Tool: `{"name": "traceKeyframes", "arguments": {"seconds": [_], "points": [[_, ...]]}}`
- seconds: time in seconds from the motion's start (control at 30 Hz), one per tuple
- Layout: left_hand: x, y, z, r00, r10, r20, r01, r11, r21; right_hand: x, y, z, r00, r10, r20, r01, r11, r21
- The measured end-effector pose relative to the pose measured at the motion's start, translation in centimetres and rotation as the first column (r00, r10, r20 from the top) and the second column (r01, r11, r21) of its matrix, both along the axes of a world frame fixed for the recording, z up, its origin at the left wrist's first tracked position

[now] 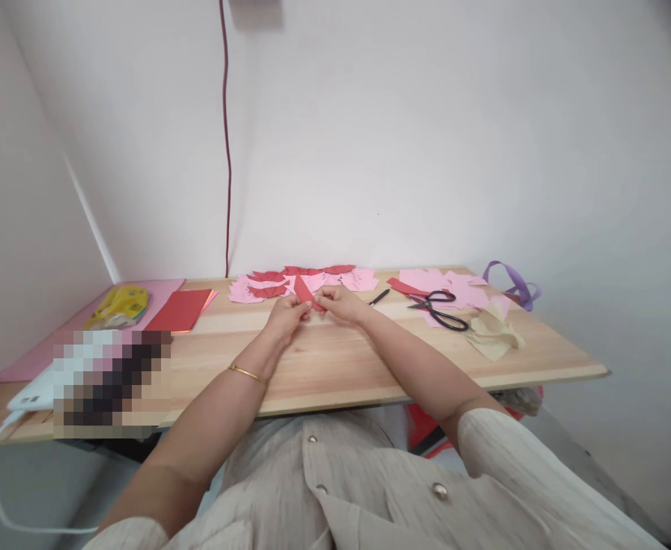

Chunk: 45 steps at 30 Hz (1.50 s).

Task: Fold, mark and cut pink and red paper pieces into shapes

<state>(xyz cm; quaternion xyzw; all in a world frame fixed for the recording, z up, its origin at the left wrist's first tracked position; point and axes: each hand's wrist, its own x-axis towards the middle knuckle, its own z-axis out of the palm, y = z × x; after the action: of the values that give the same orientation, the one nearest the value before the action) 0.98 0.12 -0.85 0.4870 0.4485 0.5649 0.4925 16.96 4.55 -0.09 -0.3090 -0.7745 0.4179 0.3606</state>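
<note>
Both hands meet over the middle of the wooden table (335, 367), pinching a narrow strip of red paper (304, 292). My left hand (288, 317) is closed on its lower left edge, and my right hand (340, 302) grips its right side. The strip tilts, with its upper end pointing away to the left. Just behind the hands lie pink cut paper pieces (246, 290) and red cut paper pieces (267, 292), spread in overlapping rows. A black pen (379, 297) rests to the right of my right hand.
Black-handled scissors (441, 312) lie at the right among pink paper scraps (466, 294), near a beige crumpled piece (494, 336) and a purple ribbon (512, 283). A red paper stack (179, 309), yellow packet (118, 307) and white corded device (40, 386) are at the left.
</note>
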Motion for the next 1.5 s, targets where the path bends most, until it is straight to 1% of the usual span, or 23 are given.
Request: {"name": "traceKeyframes", "arguments": {"seconds": [0.07, 0.1, 0.2, 0.3, 0.4, 0.47, 0.53, 0.6, 0.73, 0.83, 1.0, 1.1, 1.17, 1.3, 1.4, 1.5], "points": [[0.0, 0.0, 0.0, 1.0, -0.002, 0.005, 0.002, 1.0, -0.011, 0.0, -0.1, 0.2, 0.999, -0.028, 0.02, 0.028, 0.999, 0.043], [0.0, -0.1, 0.1, 1.0, 0.002, 0.014, -0.002, 1.0, -0.016, 0.0, -0.1, 0.2, 0.999, -0.029, 0.014, 0.028, 0.999, 0.025], [0.0, -0.2, 0.1, 0.999, 0.017, 0.052, -0.017, 1.0, -0.014, 0.3, 0.2, 0.1, 1.0, 0.009, -0.009, -0.01, 0.995, -0.096], [0.1, -0.2, 0.1, 0.997, 0.013, 0.07, -0.013, 1.0, -0.006, 0.8, 0.3, 0.0, 0.999, 0.037, 0.028, -0.033, 0.99, -0.14], [0.2, -0.2, 0.1, 0.997, -0.002, 0.076, 0.003, 1.0, -0.01, 1.1, 0.1, 0.2, 0.995, 0.064, 0.074, -0.052, 0.987, -0.153], [0.2, -0.1, 0.0, 0.997, -0.015, 0.076, 0.016, 1.0, -0.009, 1.0, -0.1, 0.3, 0.995, 0.055, 0.089, -0.044, 0.991, -0.13], [0.1, 0.0, 0.0, 0.997, -0.026, 0.075, 0.026, 1.0, 0.003, 0.9, -0.3, 0.3, 0.996, 0.036, 0.084, -0.028, 0.995, -0.094], [0.1, 0.1, -0.1, 0.996, -0.023, 0.081, 0.022, 1.0, 0.011, 0.8, -0.3, 0.3, 0.997, 0.035, 0.067, -0.028, 0.995, -0.093], [0.0, 0.2, -0.2, 0.994, -0.002, 0.109, 0.005, 1.0, -0.03, 0.8, 0.1, 0.1, 0.995, 0.092, 0.04, -0.084, 0.981, -0.176], [0.1, 0.1, -0.2, 0.99, -0.007, 0.14, 0.016, 0.998, -0.06, 0.9, 0.4, -0.2, 0.994, 0.105, 0.031, -0.096, 0.971, -0.219], [0.4, -0.1, 0.0, 0.987, -0.004, 0.161, 0.012, 0.999, -0.046, 1.3, 0.6, -0.2, 0.989, 0.061, 0.134, -0.046, 0.992, -0.114], [0.5, -0.1, -0.1, 0.992, -0.007, 0.125, 0.012, 0.999, -0.039, 1.5, 0.6, 0.0, 0.983, 0.044, 0.18, -0.023, 0.993, -0.118], [0.4, 0.0, -0.1, 0.995, -0.003, 0.099, 0.007, 0.999, -0.039, 1.5, 0.6, 0.2, 0.981, 0.071, 0.179, -0.04, 0.985, -0.171], [0.2, 0.0, -0.1, 0.995, -0.002, 0.095, 0.006, 0.999, -0.037, 1.5, 0.6, 0.4, 0.98, 0.163, 0.112, -0.128, 0.955, -0.269], [0.0, 0.0, 0.0, 0.995, 0.0, 0.105, 0.004, 0.999, -0.041, 1.6, 0.5, 0.5, 0.976, 0.207, 0.072, -0.178, 0.941, -0.288], [-0.2, 0.2, 0.0, 0.997, 0.011, 0.079, -0.008, 0.999, -0.044, 1.8, 0.4, 0.6, 0.967, 0.225, 0.121, -0.189, 0.948, -0.256]]}}
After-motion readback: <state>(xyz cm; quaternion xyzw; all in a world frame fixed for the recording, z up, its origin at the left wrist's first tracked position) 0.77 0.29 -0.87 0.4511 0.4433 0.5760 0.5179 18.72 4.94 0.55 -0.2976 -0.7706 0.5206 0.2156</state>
